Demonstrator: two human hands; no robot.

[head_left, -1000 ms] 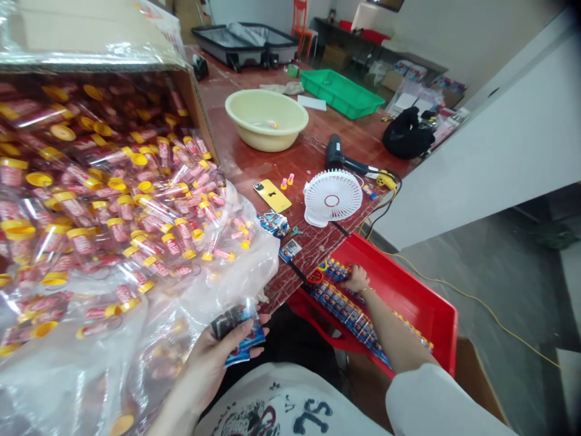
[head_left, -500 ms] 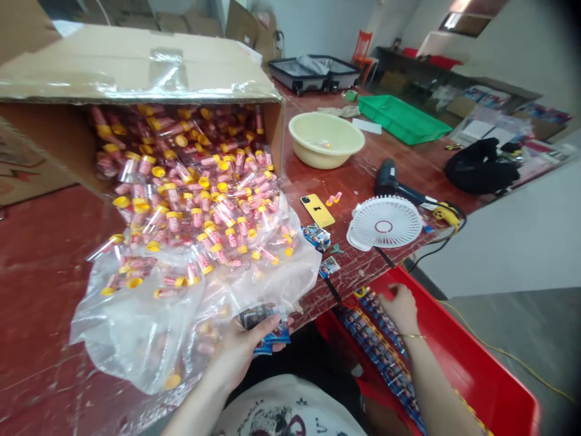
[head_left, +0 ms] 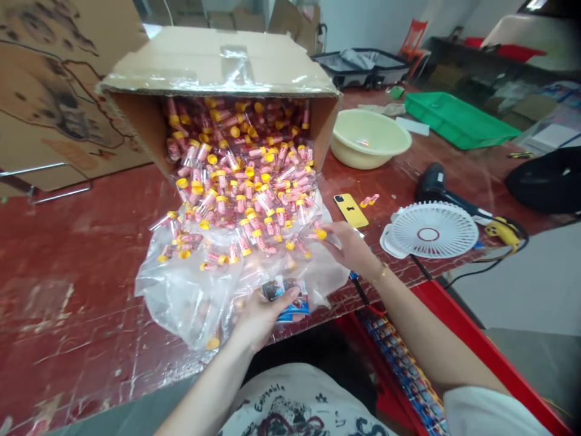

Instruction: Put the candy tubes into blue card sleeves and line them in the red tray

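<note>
My left hand [head_left: 263, 315] is closed on a small stack of blue printed packets [head_left: 290, 310], thumb on top, just above the front of the plastic sheet [head_left: 177, 303]. At the right edge of the pile, my right hand [head_left: 349, 245] has its thumb and fingers around a small clear tube [head_left: 319, 233] with a yellow cap and pink contents. Many similar tubes [head_left: 245, 206] spill from the cardboard box [head_left: 218, 66], lying on its side, onto the sheet. Strips of colourful packets [head_left: 403, 363] hang in the red bin [head_left: 476, 339] below my right forearm.
Right of the box are a pale yellow basin [head_left: 370, 145], a yellow phone [head_left: 350, 210], two loose tubes [head_left: 370, 200], a white fan [head_left: 429, 230] and a dark hairdryer-like tool [head_left: 447, 191]. Farther back are a green tray [head_left: 458, 121] and an open suitcase [head_left: 363, 66]. A large printed carton [head_left: 68, 91] stands left.
My right hand has left the packet strips at the red bin and moved up and left to the tubes. My left hand keeps hold of the packets. The view has swung left.
</note>
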